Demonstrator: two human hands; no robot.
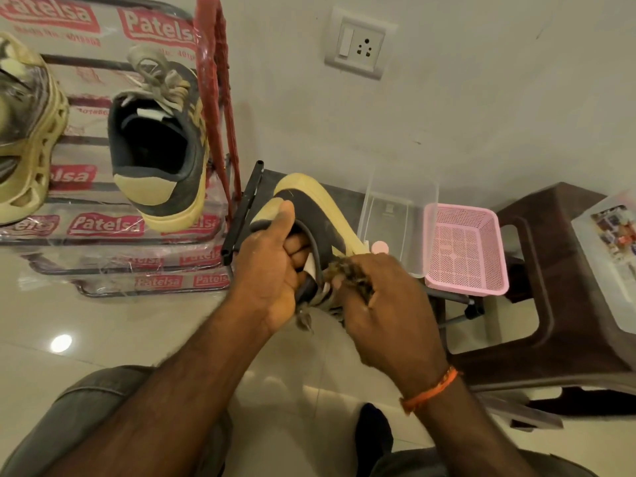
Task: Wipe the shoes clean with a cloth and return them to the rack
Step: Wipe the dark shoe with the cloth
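My left hand (272, 270) grips a dark grey sneaker with a cream sole (320, 215) at its heel, thumb on the heel tab and fingers inside the opening. My right hand (382, 304) holds a bunched brownish cloth (347, 273) against the shoe's side near the laces. The matching grey sneaker (161, 146) stands heel toward me on the plastic-wrapped shoe rack (103, 225) at the left. A cream and grey chunky-soled shoe (24, 132) sits on the same shelf at the far left.
A red rack post (216, 84) rises beside the shelf. A clear plastic container (395, 218) and a pink perforated basket (464, 249) stand at the right, with a brown plastic stool (550, 304) behind them. A wall socket (359, 46) is above. My knees are at the bottom.
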